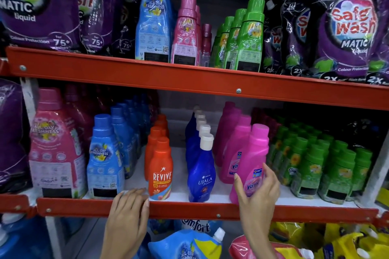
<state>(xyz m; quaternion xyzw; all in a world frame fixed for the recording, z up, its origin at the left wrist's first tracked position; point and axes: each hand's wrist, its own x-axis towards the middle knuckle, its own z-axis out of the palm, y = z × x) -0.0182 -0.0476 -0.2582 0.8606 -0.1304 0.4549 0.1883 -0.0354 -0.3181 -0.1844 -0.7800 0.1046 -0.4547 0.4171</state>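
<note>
A pink Vanish bottle point(251, 160) stands at the front of the middle shelf point(189, 209). My right hand point(257, 197) is wrapped around its lower part, thumb on the left side and fingers on the right. My left hand point(128, 210) rests on the shelf's red front edge, fingers straight, just left of an orange Revive bottle point(160, 171). Its fingertips touch the white shelf surface near that bottle's base. Between the orange and pink bottles stands a blue Ujala bottle point(201, 172).
Rows of blue point(105, 160), large pink point(55, 147) and green point(315, 164) softener bottles fill the middle shelf. The upper shelf point(189, 75) carries purple Safe Wash pouches point(349, 27) and tall bottles. Refill pouches point(189, 244) lie below.
</note>
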